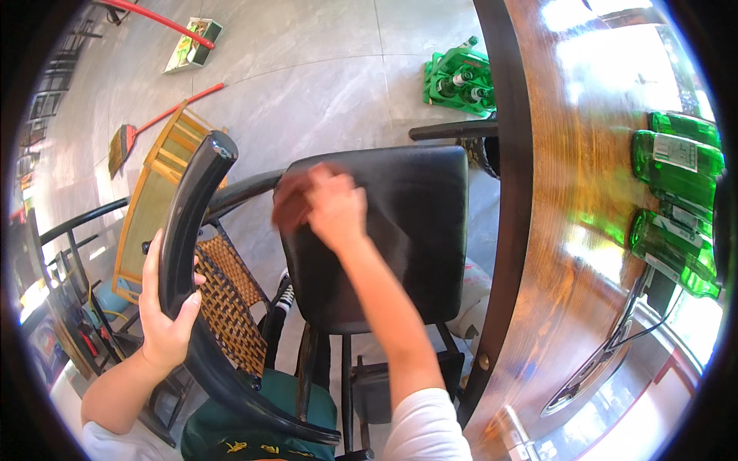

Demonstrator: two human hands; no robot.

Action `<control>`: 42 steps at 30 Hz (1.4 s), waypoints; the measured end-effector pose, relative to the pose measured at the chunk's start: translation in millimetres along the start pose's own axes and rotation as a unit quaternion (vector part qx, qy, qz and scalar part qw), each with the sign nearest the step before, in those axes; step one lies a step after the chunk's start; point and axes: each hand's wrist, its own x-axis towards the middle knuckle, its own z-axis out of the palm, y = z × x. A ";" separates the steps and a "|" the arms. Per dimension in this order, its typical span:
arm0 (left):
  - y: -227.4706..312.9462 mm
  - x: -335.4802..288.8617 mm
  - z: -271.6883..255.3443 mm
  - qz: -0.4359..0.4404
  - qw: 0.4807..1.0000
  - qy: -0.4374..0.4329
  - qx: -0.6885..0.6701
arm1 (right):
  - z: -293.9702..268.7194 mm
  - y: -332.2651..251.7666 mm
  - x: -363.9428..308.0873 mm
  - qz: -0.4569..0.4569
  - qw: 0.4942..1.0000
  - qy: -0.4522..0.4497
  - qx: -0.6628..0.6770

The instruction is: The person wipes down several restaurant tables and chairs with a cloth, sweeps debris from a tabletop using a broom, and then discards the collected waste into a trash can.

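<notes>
My right hand (338,206) presses a reddish-brown cloth (296,198) onto the left part of a black chair seat (415,230). Both the cloth and that hand are a little blurred by motion. A damp-looking sheen shows on the seat beside the hand. On the left, my left hand (173,303) grips the curved black backrest rail (182,230) of the chair, thumb on one side and fingers on the other. Below the rail hangs a woven brown panel (227,296), partly hidden by it.
A wooden table (565,177) with green bottles (676,161) stands at the right. On the grey floor are a green bottle crate (460,83), a broom (123,146), and a box-shaped dustpan (192,46) with a red handle. A wooden-framed piece (142,219) stands behind the rail.
</notes>
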 end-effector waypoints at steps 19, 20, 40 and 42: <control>-4.4 -4.6 -8.0 0.041 0.999 -0.015 -0.015 | -117.6 37.5 -344.3 0.766 0.617 0.167 -0.060; -1.9 -4.7 -8.4 0.032 0.999 -0.029 -0.010 | -114.1 34.9 -335.8 0.693 0.689 0.208 -0.040; -31.2 9.0 -2.2 -0.126 0.936 -0.114 -0.308 | -271.5 -233.7 -264.7 0.209 0.945 -0.251 0.025; -34.3 -3.1 10.5 -0.147 0.930 -0.144 -0.305 | -282.5 -226.4 -276.7 0.212 0.939 -0.266 -0.044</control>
